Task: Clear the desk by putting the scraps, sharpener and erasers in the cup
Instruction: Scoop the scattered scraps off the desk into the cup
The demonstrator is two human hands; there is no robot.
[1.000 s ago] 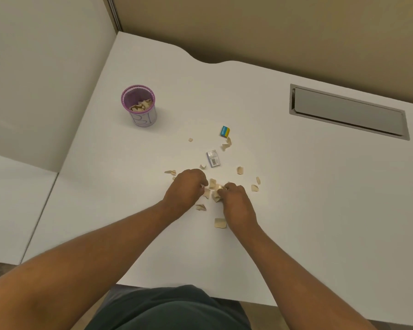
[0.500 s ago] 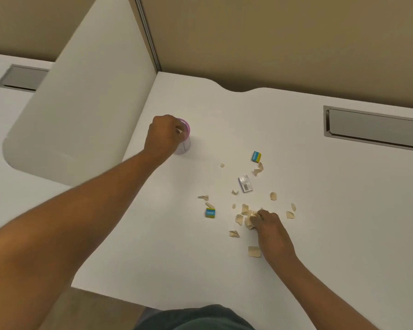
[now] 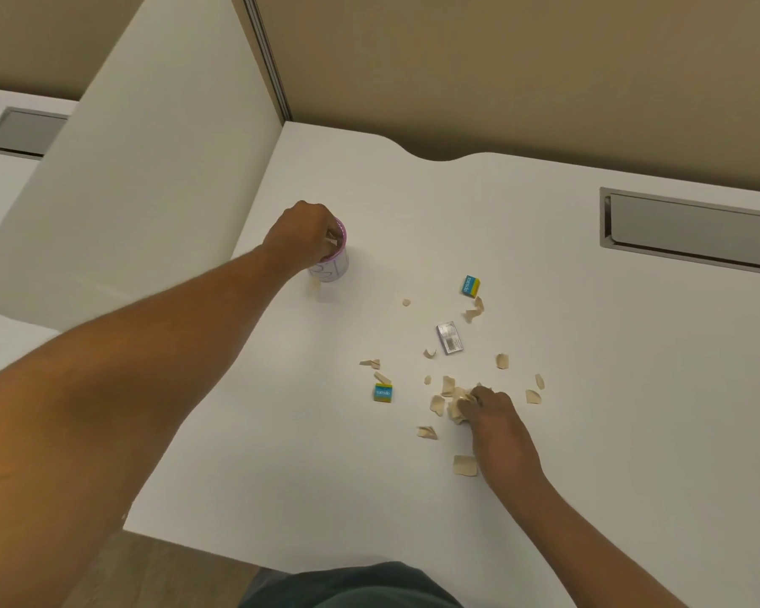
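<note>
torn beige paper scraps (image 3: 448, 399) beside round pink-rimmed cup (image 3: 335, 262)

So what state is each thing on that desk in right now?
Cup: upright, scraps showing at its mouth.
Left hand: over the cup's mouth, fingers curled; holding anything, cannot tell.
Right hand: closed on a clump of scraps.
Far eraser: loose on the desk.
Near eraser: loose on the desk.
Sharpener: lying flat, untouched.
Loose scraps: scattered on the desk.
</note>
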